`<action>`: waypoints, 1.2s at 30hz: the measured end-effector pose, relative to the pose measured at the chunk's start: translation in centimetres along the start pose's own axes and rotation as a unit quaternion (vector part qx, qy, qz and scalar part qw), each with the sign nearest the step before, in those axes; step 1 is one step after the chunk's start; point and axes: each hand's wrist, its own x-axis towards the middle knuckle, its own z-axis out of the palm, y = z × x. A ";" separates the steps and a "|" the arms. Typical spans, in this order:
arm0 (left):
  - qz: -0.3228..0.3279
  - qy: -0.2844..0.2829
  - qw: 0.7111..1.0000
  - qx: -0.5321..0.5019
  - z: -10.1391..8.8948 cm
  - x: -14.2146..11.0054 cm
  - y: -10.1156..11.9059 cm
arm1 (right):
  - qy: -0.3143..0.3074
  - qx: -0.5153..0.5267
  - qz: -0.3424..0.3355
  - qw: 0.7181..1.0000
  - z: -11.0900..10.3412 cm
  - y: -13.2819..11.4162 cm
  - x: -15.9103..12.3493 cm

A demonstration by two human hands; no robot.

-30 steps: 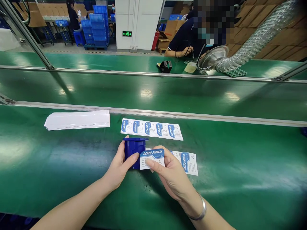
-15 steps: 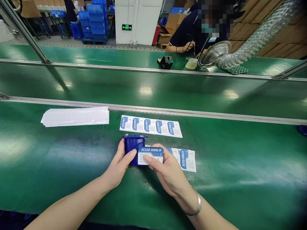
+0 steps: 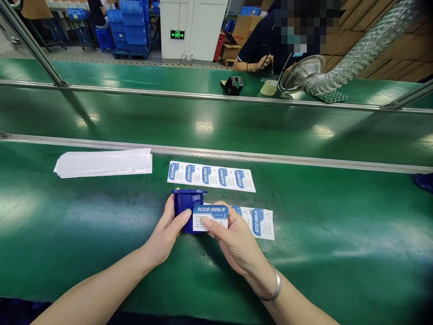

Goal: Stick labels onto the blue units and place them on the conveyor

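My left hand [image 3: 166, 231] is closed round the left side of a dark blue plastic housing [image 3: 183, 203] with a flanged top, its thumb across the front. Between thumb and fingers my right hand [image 3: 236, 239] pinches a blue-and-white label [image 3: 210, 212] printed "DC52Q-5000L/H". The label lies in front of the housing's right part; whether it touches cannot be made out. Behind my right hand lies a label sheet [image 3: 265, 224], partly covered by it. A second label sheet [image 3: 211, 176] with several labels rests just beyond the housing.
A stack of white paper strips [image 3: 103, 163] lies at the left on the green table [image 3: 84, 234]. A dark blue object [image 3: 423, 182] shows at the right edge. Past the metal rail [image 3: 203, 94], a person [image 3: 259, 40] works near a flexible exhaust duct [image 3: 365, 49].
The whole view has shifted slightly, with everything a little further up and left. My hands, the housing and the label keep nearly the same positions relative to one another.
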 end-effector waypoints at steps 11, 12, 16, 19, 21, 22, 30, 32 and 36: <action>-0.014 0.003 1.000 0.011 0.2 -0.2 0.2 | -0.004 0.003 -0.006 1.000 0.1 -0.1 -0.1; -0.012 0.002 1.000 0.013 0.1 -0.2 0.2 | -0.005 0.004 -0.007 1.000 0.1 -0.2 -0.1; -0.009 -0.002 1.000 0.016 0.0 -0.1 0.1 | -0.008 0.010 -0.011 1.000 0.2 -0.3 -0.2; -0.008 -0.002 1.000 0.020 0.0 0.0 0.1 | -0.004 0.012 -0.012 1.000 0.3 -0.3 -0.2; -0.008 0.000 1.000 0.022 0.0 0.0 0.1 | -0.003 0.014 -0.010 1.000 0.3 -0.2 -0.2; -0.008 0.002 1.000 0.022 0.0 0.0 0.1 | -0.003 0.015 -0.009 1.000 0.3 -0.2 -0.2; -0.007 0.001 1.000 0.031 0.0 -0.1 0.0 | -0.004 0.025 -0.010 1.000 0.3 -0.1 -0.1; -0.009 0.003 0.999 0.032 -0.1 -0.1 -0.1 | -0.003 0.028 -0.011 1.000 0.3 -0.1 -0.1; -0.007 0.004 1.000 0.029 -0.2 -0.1 -0.1 | -0.001 0.023 -0.007 1.000 0.3 -0.2 -0.2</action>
